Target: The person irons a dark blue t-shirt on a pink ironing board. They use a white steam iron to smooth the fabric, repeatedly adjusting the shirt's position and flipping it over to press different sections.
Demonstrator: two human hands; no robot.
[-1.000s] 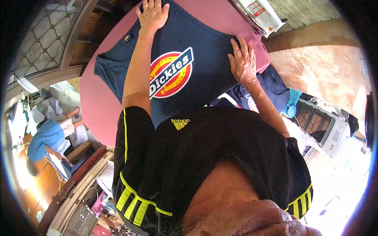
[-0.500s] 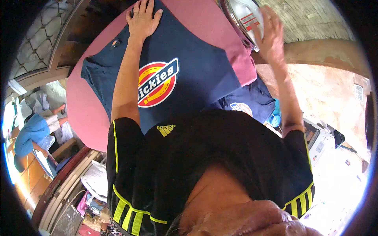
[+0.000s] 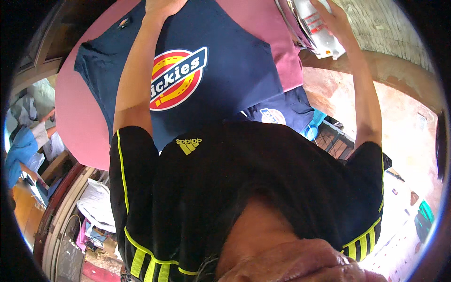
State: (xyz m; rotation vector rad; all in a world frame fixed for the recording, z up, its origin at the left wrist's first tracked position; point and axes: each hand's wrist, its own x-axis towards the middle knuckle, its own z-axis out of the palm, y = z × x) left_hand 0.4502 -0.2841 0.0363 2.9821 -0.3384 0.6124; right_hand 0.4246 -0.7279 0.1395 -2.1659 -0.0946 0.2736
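A navy sleeveless garment (image 3: 225, 61) with a red, yellow and white printed emblem lies spread on a pink padded board (image 3: 70, 117). My left hand (image 3: 165, 6) rests at the garment's far part, at the upper picture edge. Its fingers are cut off by that edge. At the far right, my right hand (image 3: 334, 19) has its fingers around a white clothes iron (image 3: 326, 44) with red markings. The iron is beside the board, next to a curved metal rim (image 3: 297, 21). The top of the iron is partly out of the picture.
Another navy garment (image 3: 289, 110) with a similar print lies off the board's near right side, beside a turquoise item (image 3: 311, 131) and a dark rack (image 3: 333, 141). A weathered wooden surface (image 3: 385, 23) is at far right. Another person's blue clothing (image 3: 21, 145) shows at left.
My right hand, earlier open and blurred over the iron, has closed on it. My left hand has gone farther toward the upper picture edge. The whole view has shifted.
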